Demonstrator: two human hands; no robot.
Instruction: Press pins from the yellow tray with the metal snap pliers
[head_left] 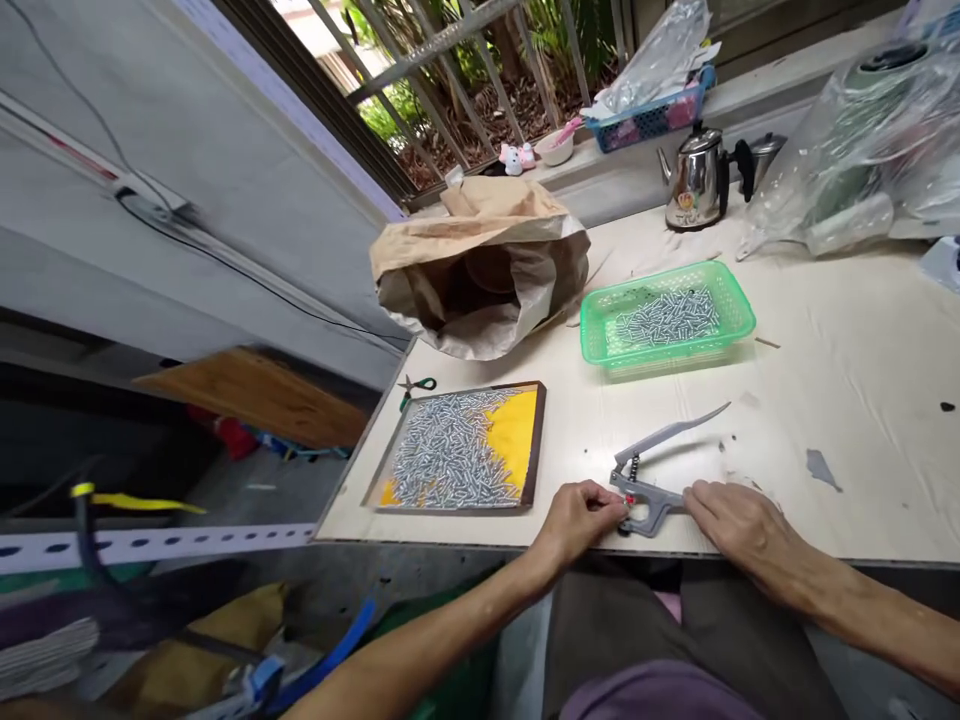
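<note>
Lever tool (658,508), on the near side of the green basket (667,356), upper lever (667,433) raised. The right hand (739,518) grips its lower handle's end; the left hand (581,515) pinches beside the red part (629,499), any held piece indiscernible. A steady handle, fingertips (618,510) clear of the spring (634,468), seems advisable.

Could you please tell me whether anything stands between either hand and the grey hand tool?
Nothing visible does: the right hand holds the grey hand tool by its lower handle, and the left hand is right at the tool's head. The green basket stands beyond the tool, not in between.
</note>
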